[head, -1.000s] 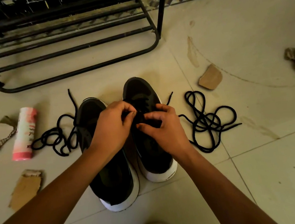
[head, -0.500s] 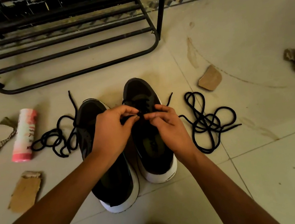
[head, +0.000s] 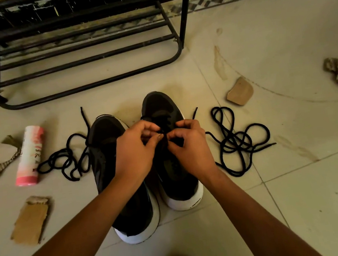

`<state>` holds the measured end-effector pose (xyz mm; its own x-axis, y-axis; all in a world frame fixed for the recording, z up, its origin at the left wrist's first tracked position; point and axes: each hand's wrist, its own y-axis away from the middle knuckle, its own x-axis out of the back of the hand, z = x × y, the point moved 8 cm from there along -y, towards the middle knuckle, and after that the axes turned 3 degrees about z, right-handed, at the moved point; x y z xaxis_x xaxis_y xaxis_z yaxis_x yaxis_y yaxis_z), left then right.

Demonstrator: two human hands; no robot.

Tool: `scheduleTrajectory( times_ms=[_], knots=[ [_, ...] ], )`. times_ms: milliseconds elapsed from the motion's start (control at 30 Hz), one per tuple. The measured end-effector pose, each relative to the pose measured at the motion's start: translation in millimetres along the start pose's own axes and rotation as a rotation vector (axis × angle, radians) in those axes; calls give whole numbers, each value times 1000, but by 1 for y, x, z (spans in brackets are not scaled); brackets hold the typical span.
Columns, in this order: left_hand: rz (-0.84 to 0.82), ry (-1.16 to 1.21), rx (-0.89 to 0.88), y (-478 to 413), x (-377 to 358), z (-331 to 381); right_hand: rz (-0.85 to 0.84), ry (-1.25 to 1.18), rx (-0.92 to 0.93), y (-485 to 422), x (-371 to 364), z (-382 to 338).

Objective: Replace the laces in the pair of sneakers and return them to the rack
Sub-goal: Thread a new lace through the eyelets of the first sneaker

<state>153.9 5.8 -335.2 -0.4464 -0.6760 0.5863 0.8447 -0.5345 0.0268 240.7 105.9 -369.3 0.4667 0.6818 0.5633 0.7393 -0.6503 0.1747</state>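
Here, the black sneaker [head: 162, 109] stands on the floor directly under both hands; the left hand [head: 135, 153] and right hand [head: 190, 146] each pinch its lace [head: 164, 137] (thumb against forefinger) above the tongue; the second sneaker [head: 106, 139] lies beneath the left wrist; a loose lace [head: 75, 135] coils outside the left hand, another lace [head: 236, 140] outside the right; the rack [head: 91, 60] stands beyond the fingertips.
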Motion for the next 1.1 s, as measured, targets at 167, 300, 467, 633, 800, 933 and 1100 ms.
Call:
scheduleTrajectory(
  times_ms=[167, 300, 467, 633, 800, 933, 1100],
  knots=[
    [86, -444, -271, 8, 9, 17, 70, -108, 47, 3, 5, -5],
    [16, -690, -442, 17, 4, 25, 82, -187, 91, 3, 13, -7],
    [-111, -542, -182, 16, -5, 14, 179, -567, -30, 3, 25, 5],
    [-113, -518, -85, 10, 0, 12, 354, -1417, -390, -2, 59, 41],
    [-108, -470, -11, 10, 3, 4, 1017, -1394, -561, 16, 168, 131],
    [-150, -457, -27, 13, -9, 9, 985, -747, -427, 16, 186, 133],
    [-229, -570, -90, 11, -11, 14, 386, 72, 100, 3, 89, 28]
  ],
)
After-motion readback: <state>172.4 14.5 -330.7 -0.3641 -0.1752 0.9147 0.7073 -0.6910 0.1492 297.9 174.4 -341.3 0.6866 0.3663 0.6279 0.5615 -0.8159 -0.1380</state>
